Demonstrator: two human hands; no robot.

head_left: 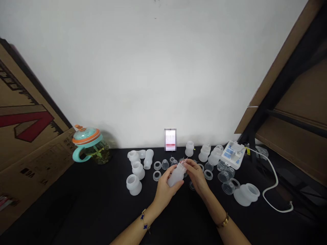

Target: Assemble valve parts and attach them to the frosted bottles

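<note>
My left hand (165, 186) is wrapped round the body of a translucent white baby bottle (176, 175), tilted with its neck up and to the right. At the bottle's neck, my right hand (195, 173) has its fingers closed on the collar and nipple end, where a thin pinkish tip shows; the fingers partly hide it. Around the hands lie clear ring collars (157, 175), nipples and small clear caps. Left of them stand several open white bottle bodies (134, 185). Finished-looking bottles with tops (204, 153) stand behind to the right.
A teal-lidded glass teapot (89, 146) stands at the left by a cardboard box (33, 170). A blurred phone screen (170, 140) leans on the wall. At the right are a white power strip (232, 154) with its cable, clear cups (228, 187) and a large white bottle body (245, 195).
</note>
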